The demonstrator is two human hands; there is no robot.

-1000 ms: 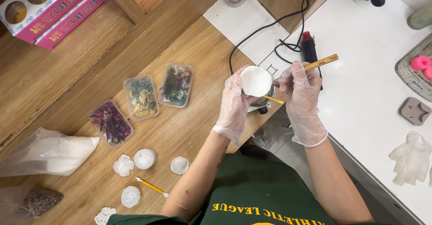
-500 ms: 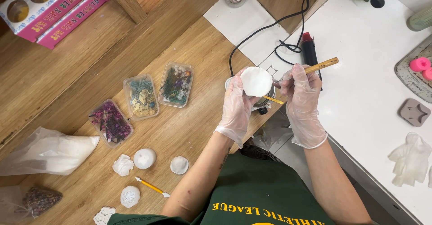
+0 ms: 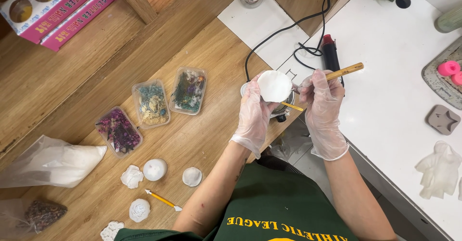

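My left hand, in a clear glove, holds a round white wax disc up over a small metal pot at the wooden table's edge. My right hand, also gloved, grips a wooden-handled brush whose tip lies close beside the disc. Most of the pot is hidden behind the disc and my fingers.
Three clear tubs of dried flowers sit left of my hands. White wax shapes and a small yellow tool lie nearer me. A black corded tool rests on the white counter; a grey mould and pink pieces lie right.
Both hands have shifted slightly; the brush handle has tilted a little and the disc stays held over the pot.
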